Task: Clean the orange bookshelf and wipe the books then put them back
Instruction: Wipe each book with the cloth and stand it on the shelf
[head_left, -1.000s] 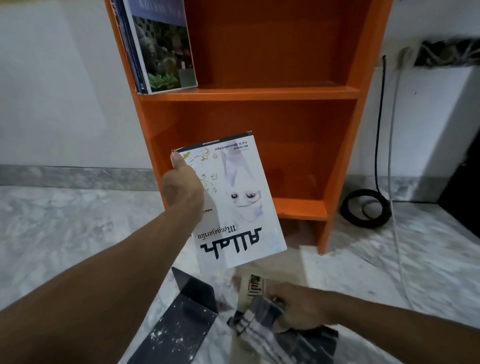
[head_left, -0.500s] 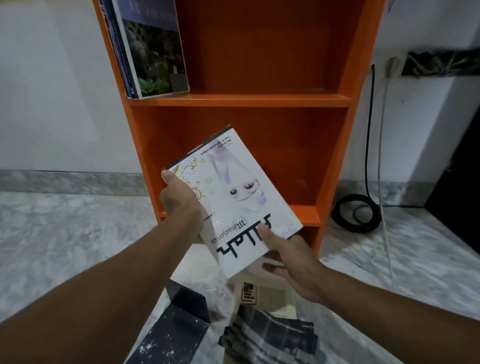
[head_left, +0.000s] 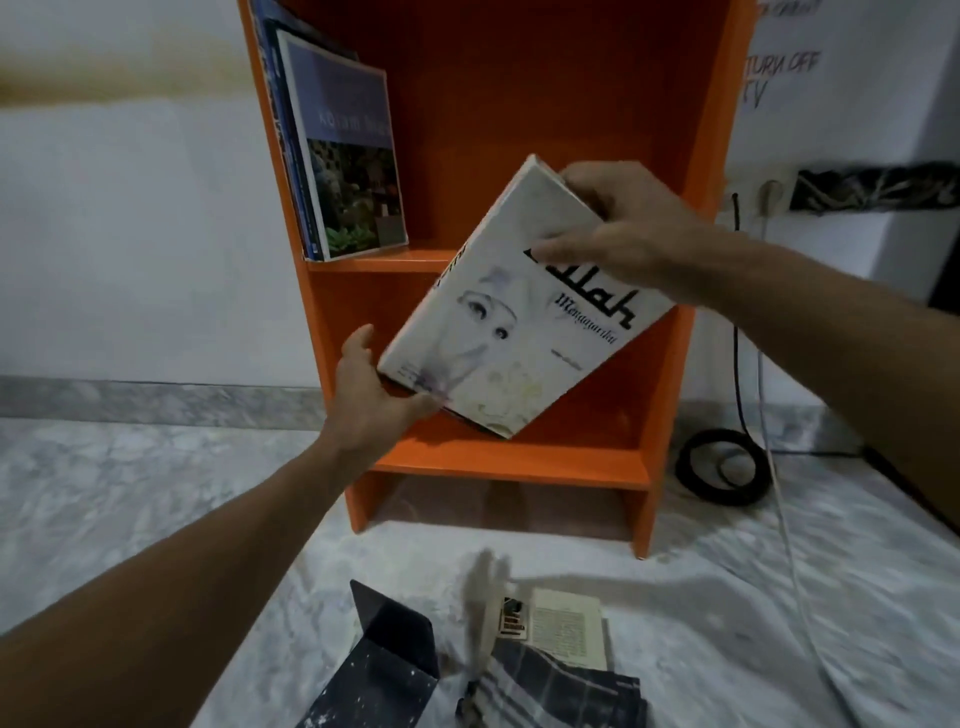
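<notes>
Right grip: the right grip (head_left: 623, 228) pinches the top corner of the white glossy book (head_left: 519, 332), with the fingers curled over the upper edge and the thumb pressed on the cover.
Left grip: the left grip (head_left: 374, 395) holds the lower corner, with the fingers curled under the bottom edge and the thumb standing just beside the side edge.
Book position: in the air and tilted, in front of the middle compartment of the orange wooden bookshelf (head_left: 519, 462); it touches no board.
Handling: I judge it light and rather stiff. The shiny cover looks slippery, and a corner may bend if it knocks the wood.
Where to hold: best at two opposite edges, thumb on the cover and fingers behind, so the pages do not fall open.
Upper board: some upright blue books (head_left: 343, 156) lean against the left wall of the shelf.
Floor: on the grey marble floor (head_left: 130, 493) lie a black metal bookend (head_left: 384, 660), a dark striped cloth (head_left: 550, 691) and a thin cream booklet (head_left: 566, 623); the cloth partly covers the booklet.
Beside the shelf: a black coiled cable (head_left: 722, 467) lies to the right.
</notes>
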